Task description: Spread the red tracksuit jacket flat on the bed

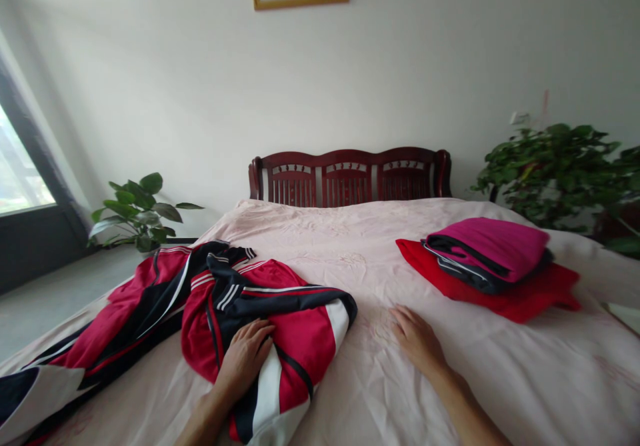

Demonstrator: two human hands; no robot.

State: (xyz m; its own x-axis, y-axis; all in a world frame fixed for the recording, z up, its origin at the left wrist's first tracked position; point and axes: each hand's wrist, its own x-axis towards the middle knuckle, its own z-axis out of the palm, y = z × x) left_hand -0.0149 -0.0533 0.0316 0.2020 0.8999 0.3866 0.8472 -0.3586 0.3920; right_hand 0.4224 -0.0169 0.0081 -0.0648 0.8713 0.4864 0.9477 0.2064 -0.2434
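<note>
In the head view a red, navy and white track jacket (305,326) lies partly folded on the pink bedsheet (370,393), its striped cuffs turned in on top. My left hand (247,349) rests on the jacket's left-middle part with fingers stretched out, not gripping the cloth. To the right of the jacket, my right hand (416,339) lies on the sheet, fingers extended and holding nothing. A second red, navy and white track garment (135,299) is stretched out along the bed's left side, close beside the jacket.
At the right sits a stack with a folded magenta garment (495,246), dark cloth (465,273) and a red cloth (530,296) beneath. A wooden headboard (345,166) stands at the back. Leafy plants flank the bed, left (140,209) and right (555,173).
</note>
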